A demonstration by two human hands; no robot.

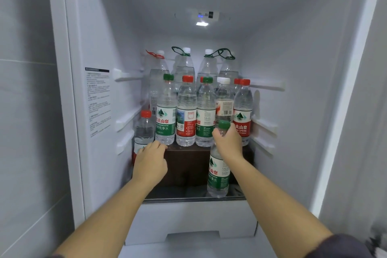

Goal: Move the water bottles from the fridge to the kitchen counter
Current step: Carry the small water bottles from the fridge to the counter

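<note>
The head camera looks into an open white fridge (293, 69) lit by a small ceiling lamp (202, 23). The right hand (227, 142) is clamped round the neck of a green-capped clear plastic water bottle (218, 174) with a green-and-white label, fingers wrapped just under the cap. This bottle stands upright at the front right of the compartment with its base down by the glass shelf (194, 199); whether it rests on the shelf or hangs just clear of it cannot be told. The left hand (149, 163) reaches in at the lower left with fingers curled, right against a small red-capped clear plastic bottle (144, 130) standing by the left wall. The hand hides that bottle's lower part, so whether it has closed on it cannot be told. Between the two hands sits a dark brown box (188, 165), and a row of five upright bottles stands on its top: a green-capped green-label bottle (166, 111), a red-capped red-label bottle (186, 111), a second green-capped bottle (206, 111), a white-capped bottle (224, 100) and a red-capped bottle at the right end (243, 109). Behind them rise four tall clear bottles (184, 65) with carrying loops at their necks, one loop red, the others green. A printed text sticker (98, 100) is on the left inner wall, and a white drawer (188, 222) lies below the shelf
</note>
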